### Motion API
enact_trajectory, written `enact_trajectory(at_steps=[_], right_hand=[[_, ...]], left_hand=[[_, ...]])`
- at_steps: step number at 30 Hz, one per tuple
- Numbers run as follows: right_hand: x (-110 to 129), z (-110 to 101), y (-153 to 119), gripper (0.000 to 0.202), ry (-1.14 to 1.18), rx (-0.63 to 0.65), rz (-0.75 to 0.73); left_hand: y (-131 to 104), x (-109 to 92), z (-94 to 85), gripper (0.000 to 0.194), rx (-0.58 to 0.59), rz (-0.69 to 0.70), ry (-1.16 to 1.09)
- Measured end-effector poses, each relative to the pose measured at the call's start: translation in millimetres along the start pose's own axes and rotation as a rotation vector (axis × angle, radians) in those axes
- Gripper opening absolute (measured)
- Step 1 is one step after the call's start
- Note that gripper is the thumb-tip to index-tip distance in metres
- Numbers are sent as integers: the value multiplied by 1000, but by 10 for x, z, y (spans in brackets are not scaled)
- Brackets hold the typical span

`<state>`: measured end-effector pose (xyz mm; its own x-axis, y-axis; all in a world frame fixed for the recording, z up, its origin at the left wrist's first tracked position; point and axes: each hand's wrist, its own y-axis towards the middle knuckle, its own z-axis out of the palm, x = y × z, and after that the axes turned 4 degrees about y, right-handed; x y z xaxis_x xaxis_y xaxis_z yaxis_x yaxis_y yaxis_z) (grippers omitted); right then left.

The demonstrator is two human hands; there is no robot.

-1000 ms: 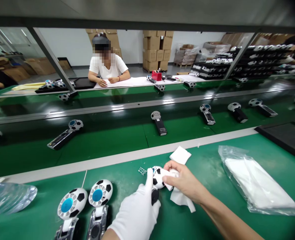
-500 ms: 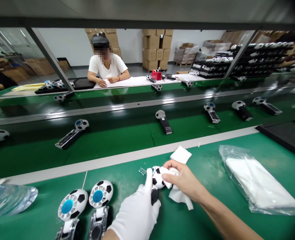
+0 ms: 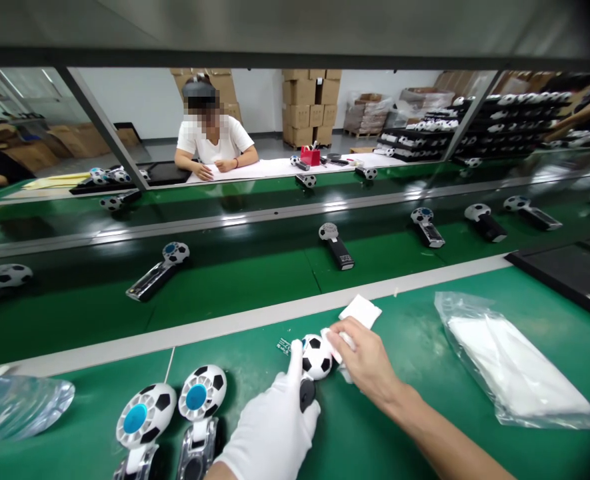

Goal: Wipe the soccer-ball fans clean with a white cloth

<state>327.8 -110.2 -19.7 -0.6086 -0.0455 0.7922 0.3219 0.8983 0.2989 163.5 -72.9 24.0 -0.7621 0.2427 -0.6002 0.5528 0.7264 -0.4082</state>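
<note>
The green worktop (image 3: pixel 425 427) runs wide, with bare room to the right up to a clear plastic bag (image 3: pixel 505 373) and a grey strip edging it at the far side. The gloved left hand (image 3: pixel 275 427) reaches in from below, grip wrapped round the handle of a football-patterned fan (image 3: pixel 316 357), thumb raised. The bare right hand (image 3: pixel 365 360) pinches a white cloth (image 3: pixel 337 337) against the fan's head. Two more fans (image 3: pixel 175 407) lie just left.

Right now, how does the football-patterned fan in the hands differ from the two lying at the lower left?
The held football-patterned handheld fan shows its closed black-and-white back; the two lying fans show blue-centred grilles. The white-gloved left hand grips the held one while the bare right hand presses a white cloth against it; the pair lie untouched. All share the football pattern.
</note>
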Motion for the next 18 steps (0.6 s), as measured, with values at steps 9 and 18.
enact_trajectory(at_steps=[9,18], right_hand=[[-92,-67,86,25,258,-14,285],[178,-238,226,32,882,-60,537]], left_hand=[[20,164,-76,51,123,14,-448],[-76,378,-307,31,270,50,-930]])
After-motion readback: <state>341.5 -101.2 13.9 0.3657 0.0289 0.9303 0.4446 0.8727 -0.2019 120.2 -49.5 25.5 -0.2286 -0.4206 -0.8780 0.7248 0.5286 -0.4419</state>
